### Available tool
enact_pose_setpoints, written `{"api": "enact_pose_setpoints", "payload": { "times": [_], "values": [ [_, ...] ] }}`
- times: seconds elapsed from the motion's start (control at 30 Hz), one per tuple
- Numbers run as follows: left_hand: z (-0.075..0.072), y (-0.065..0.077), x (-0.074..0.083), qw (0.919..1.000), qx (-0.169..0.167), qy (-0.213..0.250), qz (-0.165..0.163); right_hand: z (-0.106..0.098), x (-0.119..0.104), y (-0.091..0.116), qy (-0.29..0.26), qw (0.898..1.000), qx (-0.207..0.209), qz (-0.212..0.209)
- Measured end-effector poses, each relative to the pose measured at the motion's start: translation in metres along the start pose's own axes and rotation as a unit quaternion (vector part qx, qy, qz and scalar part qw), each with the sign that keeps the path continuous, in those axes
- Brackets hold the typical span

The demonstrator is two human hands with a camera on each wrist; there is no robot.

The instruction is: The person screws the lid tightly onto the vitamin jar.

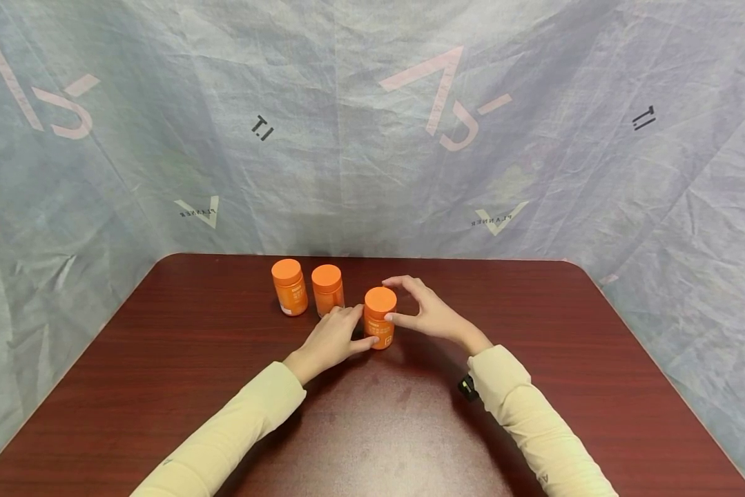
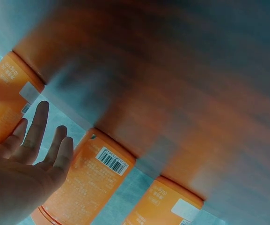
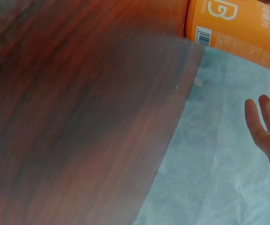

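Observation:
An orange lidded bottle (image 1: pixel 380 324) with pale print stands upright on the dark red table. My left hand (image 1: pixel 333 338) is at its left side, the thumb over its lower front and the other fingers loosely extended beside it. From the right, my right hand (image 1: pixel 431 314) reaches to the lid, thumb tip at the lid's edge and fingers spread behind it. In the right wrist view, several fingers (image 3: pixel 266 115) stand apart from the bottle. Left of it stand two similar bottles, the nearer one (image 1: pixel 327 281) partly behind my left hand, the other (image 1: pixel 290 286) farther left.
A grey printed cloth (image 1: pixel 347 138) hangs behind the table and along its sides. The table's (image 1: pixel 502 290) back edge lies just behind the bottles. A small black device (image 1: pixel 468 388) shows under the right sleeve.

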State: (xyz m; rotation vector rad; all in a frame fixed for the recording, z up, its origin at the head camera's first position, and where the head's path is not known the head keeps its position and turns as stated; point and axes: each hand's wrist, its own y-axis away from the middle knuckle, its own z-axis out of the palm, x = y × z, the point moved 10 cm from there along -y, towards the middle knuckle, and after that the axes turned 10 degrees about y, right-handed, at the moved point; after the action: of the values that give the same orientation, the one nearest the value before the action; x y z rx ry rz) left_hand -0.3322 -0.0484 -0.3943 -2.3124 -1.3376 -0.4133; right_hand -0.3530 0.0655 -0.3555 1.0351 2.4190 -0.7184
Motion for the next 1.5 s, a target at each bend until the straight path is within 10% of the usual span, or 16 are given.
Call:
{"api": "enact_pose_setpoints", "payload": {
  "times": [0.5, 1.0, 1.5],
  "values": [
    [-0.001, 0.0, 0.001, 0.9999, 0.008, 0.003, 0.009, -0.002, -0.009, -0.004, -0.01, 0.997, -0.037, -0.061],
    [-0.001, 0.0, 0.001, 0.9999, 0.01, 0.004, 0.01, 0.0, 0.003, -0.002, -0.001, 1.0, 0.007, 0.023],
    [0.002, 0.0, -0.001, 1.0, 0.001, 0.001, 0.0, 0.002, 0.004, 0.001, 0.009, 1.0, -0.001, 0.01]
  ]
}}
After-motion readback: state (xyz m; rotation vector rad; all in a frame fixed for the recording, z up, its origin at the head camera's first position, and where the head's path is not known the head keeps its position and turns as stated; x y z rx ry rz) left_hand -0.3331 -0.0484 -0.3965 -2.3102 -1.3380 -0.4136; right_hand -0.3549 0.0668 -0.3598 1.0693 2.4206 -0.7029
